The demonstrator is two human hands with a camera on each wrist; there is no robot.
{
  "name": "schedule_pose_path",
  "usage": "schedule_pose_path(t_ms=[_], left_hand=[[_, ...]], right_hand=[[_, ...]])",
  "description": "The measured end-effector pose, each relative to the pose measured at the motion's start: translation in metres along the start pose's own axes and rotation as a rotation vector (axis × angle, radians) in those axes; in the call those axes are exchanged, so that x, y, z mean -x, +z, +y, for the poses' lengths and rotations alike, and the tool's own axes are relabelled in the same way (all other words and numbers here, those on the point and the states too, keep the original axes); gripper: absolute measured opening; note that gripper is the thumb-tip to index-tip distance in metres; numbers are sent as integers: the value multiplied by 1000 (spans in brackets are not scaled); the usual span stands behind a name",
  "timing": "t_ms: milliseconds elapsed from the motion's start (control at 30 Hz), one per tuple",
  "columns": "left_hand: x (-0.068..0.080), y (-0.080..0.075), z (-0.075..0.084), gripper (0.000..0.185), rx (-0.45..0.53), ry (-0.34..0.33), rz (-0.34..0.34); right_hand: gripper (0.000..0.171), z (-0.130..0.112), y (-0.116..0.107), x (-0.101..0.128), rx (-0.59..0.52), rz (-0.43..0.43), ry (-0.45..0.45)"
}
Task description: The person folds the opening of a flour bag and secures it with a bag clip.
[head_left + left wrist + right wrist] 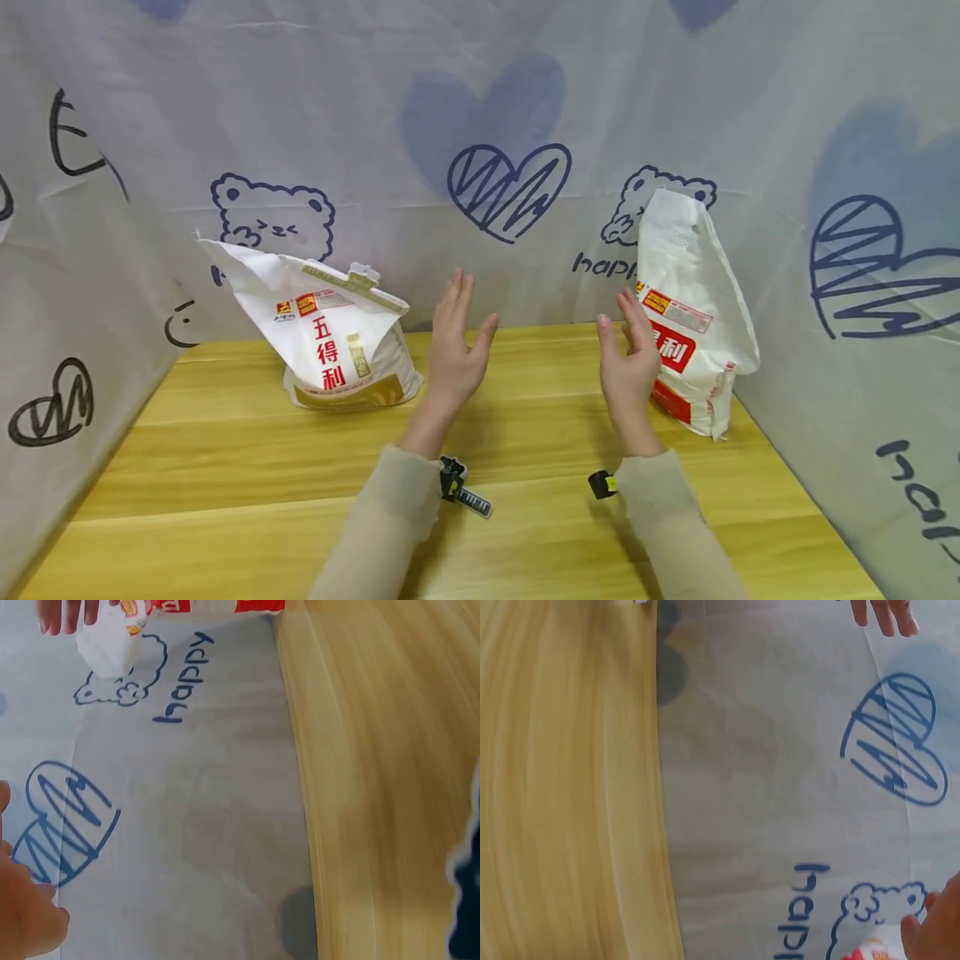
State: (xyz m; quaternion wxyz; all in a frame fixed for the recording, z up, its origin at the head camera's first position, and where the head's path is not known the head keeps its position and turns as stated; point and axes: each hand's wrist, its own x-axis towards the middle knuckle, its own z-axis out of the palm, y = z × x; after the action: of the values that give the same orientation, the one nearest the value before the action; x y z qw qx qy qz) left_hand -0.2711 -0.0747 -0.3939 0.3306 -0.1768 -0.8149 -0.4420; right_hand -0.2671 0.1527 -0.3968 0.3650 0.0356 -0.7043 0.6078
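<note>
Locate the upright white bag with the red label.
Head view: the upright white bag stands at the table's far right, against the curtain, just behind the right hand.

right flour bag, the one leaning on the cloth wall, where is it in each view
Head: the right flour bag stands at right, leaning on the cloth, just behind the right hand.
Left wrist: only its end shows at the top edge, above the word "happy".
Right wrist: a small white and red corner at the bottom edge.
Shared landmark: the scribbled blue heart.
</note>
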Motion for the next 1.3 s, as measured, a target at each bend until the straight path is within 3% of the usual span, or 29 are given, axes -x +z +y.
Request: schedule_pose_path(t_ms=[167, 767, 1033, 1200, 1300], left_hand=[[-3, 13, 3, 66, 21, -11, -28], [-16, 59, 28, 68, 36, -57, -173], [-17, 82, 35, 67, 37, -48, -227], [-17, 97, 38, 67, 48, -84, -266], [-17, 106, 39, 67, 44, -109, -297]], right_hand=[[43, 8, -17, -4, 60, 69, -64], [53, 19, -74, -12, 222, 298, -158], [58, -3, -82, -7, 219, 473, -234], [65, 14, -95, -13, 230, 450, -210], [68, 34, -106, -19, 233, 403, -141]])
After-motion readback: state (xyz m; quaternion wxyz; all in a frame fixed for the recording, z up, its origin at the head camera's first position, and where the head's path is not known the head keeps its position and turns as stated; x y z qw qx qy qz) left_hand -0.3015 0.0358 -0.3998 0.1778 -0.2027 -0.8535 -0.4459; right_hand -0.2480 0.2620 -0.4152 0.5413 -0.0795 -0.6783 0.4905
